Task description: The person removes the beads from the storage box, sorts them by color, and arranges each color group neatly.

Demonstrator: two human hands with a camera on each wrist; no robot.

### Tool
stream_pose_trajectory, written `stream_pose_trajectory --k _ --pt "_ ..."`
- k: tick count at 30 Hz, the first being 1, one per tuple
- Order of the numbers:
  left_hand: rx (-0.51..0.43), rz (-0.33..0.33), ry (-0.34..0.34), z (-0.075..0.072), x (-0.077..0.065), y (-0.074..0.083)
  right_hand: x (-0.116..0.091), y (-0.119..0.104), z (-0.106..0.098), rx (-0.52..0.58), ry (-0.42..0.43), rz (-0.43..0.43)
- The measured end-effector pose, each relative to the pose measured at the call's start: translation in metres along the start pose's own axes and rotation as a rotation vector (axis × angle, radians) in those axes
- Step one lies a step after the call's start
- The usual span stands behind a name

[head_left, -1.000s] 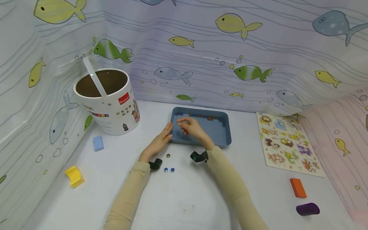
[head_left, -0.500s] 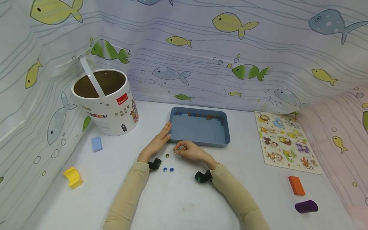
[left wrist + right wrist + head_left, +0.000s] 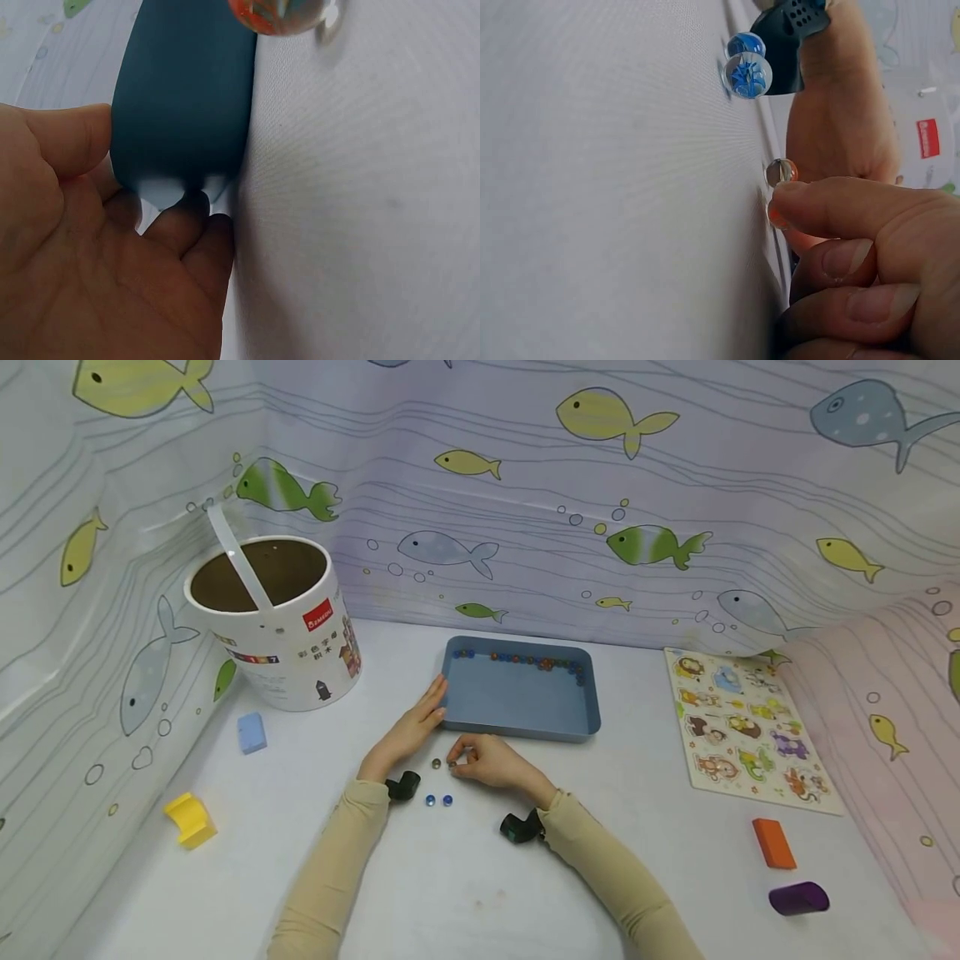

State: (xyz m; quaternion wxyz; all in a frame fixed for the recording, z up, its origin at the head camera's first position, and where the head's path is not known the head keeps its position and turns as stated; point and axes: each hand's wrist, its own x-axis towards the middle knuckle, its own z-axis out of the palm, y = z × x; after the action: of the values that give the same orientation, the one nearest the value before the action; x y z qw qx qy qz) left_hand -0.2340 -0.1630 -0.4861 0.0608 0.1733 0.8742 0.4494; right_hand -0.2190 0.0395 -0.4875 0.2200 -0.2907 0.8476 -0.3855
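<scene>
My right hand [image 3: 491, 762] pinches a clear marble with orange [image 3: 778, 216] at the white table surface, its thumb partly covering it in the right wrist view. Just left of it lies another clear marble [image 3: 437, 763], almost touching. Two blue marbles [image 3: 748, 75] sit side by side a little nearer to me. With fairly straight fingers, my left hand [image 3: 408, 735] rests against the left side of the blue-grey tray [image 3: 517, 727]. Inside that tray, several blue and orange marbles [image 3: 528, 660] line the far wall and far right corner.
At the left stands a white bucket [image 3: 288, 647] with a handle, near a light-blue block [image 3: 252, 732] and a yellow block [image 3: 191, 819]. On the right are an animal puzzle board [image 3: 750, 727], an orange block [image 3: 774, 843] and a purple cylinder [image 3: 799, 898]. A fish-print curtain hangs behind.
From over the tray, my right hand has come toward me with a marble and down to the table, beside the clear marble there. The left hand stays at the tray's side.
</scene>
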Motion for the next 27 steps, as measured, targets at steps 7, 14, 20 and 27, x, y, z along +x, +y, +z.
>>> stream_pose_trajectory --k 7,14,20,27 --pt "-0.009 -0.012 -0.003 0.001 0.001 0.000 0.000 0.002 -0.004 0.051 -0.019 0.015" --pt "-0.005 -0.017 -0.010 0.000 0.000 0.001 0.000 -0.004 -0.024 0.243 -0.071 -0.001" --pt "-0.006 -0.009 0.004 0.000 0.001 0.000 0.005 -0.007 -0.047 0.451 -0.024 -0.039" --pt "-0.010 -0.008 -0.008 0.000 0.001 -0.001 0.020 -0.009 -0.077 0.536 0.098 -0.017"
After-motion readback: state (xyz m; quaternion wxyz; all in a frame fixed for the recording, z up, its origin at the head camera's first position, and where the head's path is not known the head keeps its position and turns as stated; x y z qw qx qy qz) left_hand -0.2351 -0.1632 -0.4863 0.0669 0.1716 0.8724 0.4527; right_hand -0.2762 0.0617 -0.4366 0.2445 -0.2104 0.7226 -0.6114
